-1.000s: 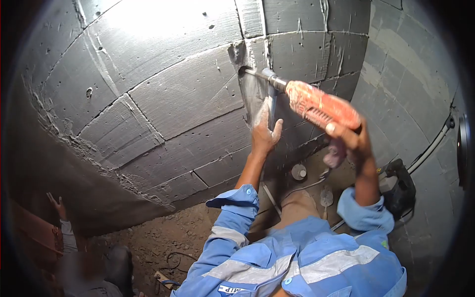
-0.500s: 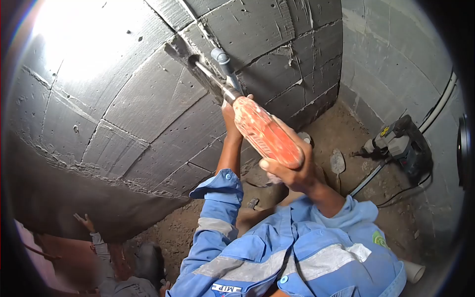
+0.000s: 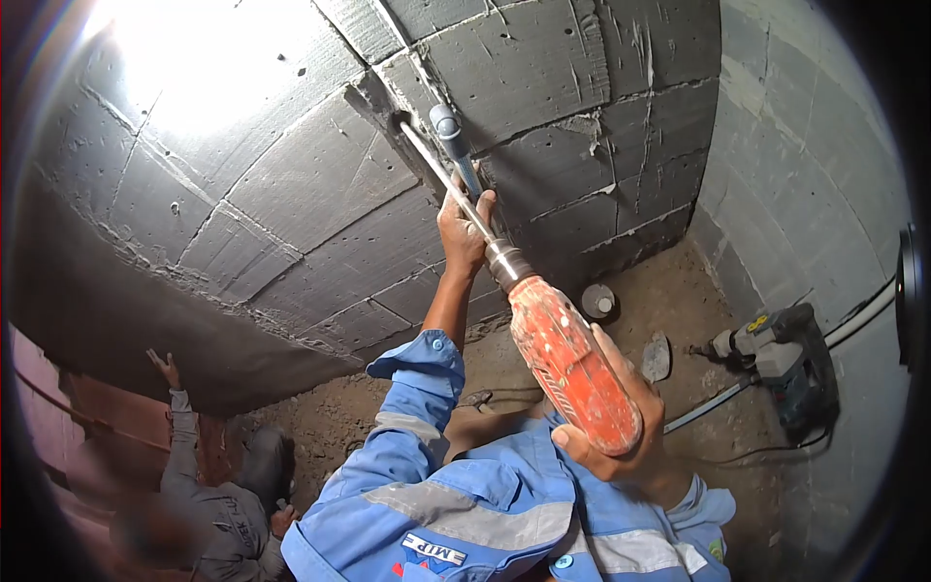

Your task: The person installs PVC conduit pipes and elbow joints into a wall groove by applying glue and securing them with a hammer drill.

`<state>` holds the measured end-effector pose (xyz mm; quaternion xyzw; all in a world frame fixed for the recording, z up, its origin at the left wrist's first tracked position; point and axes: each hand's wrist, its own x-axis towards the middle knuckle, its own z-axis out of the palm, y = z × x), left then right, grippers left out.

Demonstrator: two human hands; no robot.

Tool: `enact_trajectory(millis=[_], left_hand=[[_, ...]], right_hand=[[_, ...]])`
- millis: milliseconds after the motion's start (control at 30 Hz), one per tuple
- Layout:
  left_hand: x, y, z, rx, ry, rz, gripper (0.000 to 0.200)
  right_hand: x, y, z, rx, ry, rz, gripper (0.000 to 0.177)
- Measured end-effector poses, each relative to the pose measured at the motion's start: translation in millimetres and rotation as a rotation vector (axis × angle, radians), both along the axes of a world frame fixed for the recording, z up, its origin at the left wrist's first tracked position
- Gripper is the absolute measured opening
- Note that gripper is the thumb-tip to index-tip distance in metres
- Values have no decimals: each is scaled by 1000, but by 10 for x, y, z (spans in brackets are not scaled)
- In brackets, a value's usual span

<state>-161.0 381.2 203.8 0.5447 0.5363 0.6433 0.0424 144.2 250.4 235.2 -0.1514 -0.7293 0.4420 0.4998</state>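
A dusty red hammer drill (image 3: 572, 369) points up at the block wall, its long steel drill bit (image 3: 438, 170) entering a dark hole (image 3: 399, 120) in a chased groove. My right hand (image 3: 621, 427) is closed around the rear grip of the drill. Up near the wall, my left hand (image 3: 464, 233) curls about the bit, which runs between its thumb and fingers, ahead of the metal chuck (image 3: 508, 262). Just beside the bit, a grey pipe elbow (image 3: 446, 124) sticks out of the wall, its pipe reaching down behind my left fingertips.
A second power drill (image 3: 786, 364) with a cable leans by the right wall. On the dirt floor lie a trowel (image 3: 657, 357) and a small round container (image 3: 598, 302). Another person (image 3: 228, 524) crouches at lower left, one hand raised toward the plastered wall.
The drill has moved back from the wall, down and to the right, baring much more of the bit. My left hand now shows on the bit ahead of the chuck.
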Motion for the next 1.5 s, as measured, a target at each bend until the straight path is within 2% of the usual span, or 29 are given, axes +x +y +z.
enact_trajectory(millis=[67,133,200,300,400,467,533,567,600,667,700,733,800,833,867,933,1067,1133,1167,1267,1500], left_hand=[[-46,32,4,36,8,15,51],[-68,2,-3,-130,3,57,61],[-71,73,-110,6,249,214,67],[29,70,-87,-64,286,226,72],[158,-1,14,-101,392,296,69],[163,2,8,-106,378,267,68],[155,28,34,-97,597,447,66],[189,10,65,-144,575,470,57],[184,1,83,-142,566,479,57],[103,-14,118,-491,198,231,47],[-25,-26,54,-494,74,74,50],[22,-23,60,-491,60,85,50],[268,-43,115,-100,-796,-397,70],[363,-46,142,-3,-692,-399,84],[436,-61,186,2,-703,-388,84],[554,-84,284,200,-778,-692,93],[670,-121,447,218,-803,-704,89],[728,-197,575,112,-784,-650,78],[730,-166,584,151,-886,-648,71],[757,-135,615,135,-918,-589,68],[780,-119,569,199,-973,-592,72]], right_hand=[[51,8,-33,-5,-25,25,89],[70,13,-19,-149,21,71,90],[87,59,-48,-109,18,71,89],[113,146,-44,-84,-1,68,88],[148,249,-18,-39,-29,51,89],[197,314,-10,16,-45,33,89],[235,404,9,32,-99,13,89],[214,461,2,-28,-31,47,90],[223,509,16,-22,-38,55,90],[244,610,54,-2,-103,59,91],[187,631,60,22,-56,42,89],[184,661,76,26,-67,56,89],[210,678,88,-5,-109,48,89],[207,647,64,-7,-123,62,89],[188,598,23,-54,-115,48,89],[185,595,-20,-104,-114,36,89],[405,417,-184,-155,-125,88,88],[457,413,-225,-174,-118,102,88],[497,370,-225,-185,-119,108,88],[505,384,-286,-219,-126,130,88],[373,420,-276,-301,-108,190,87]])
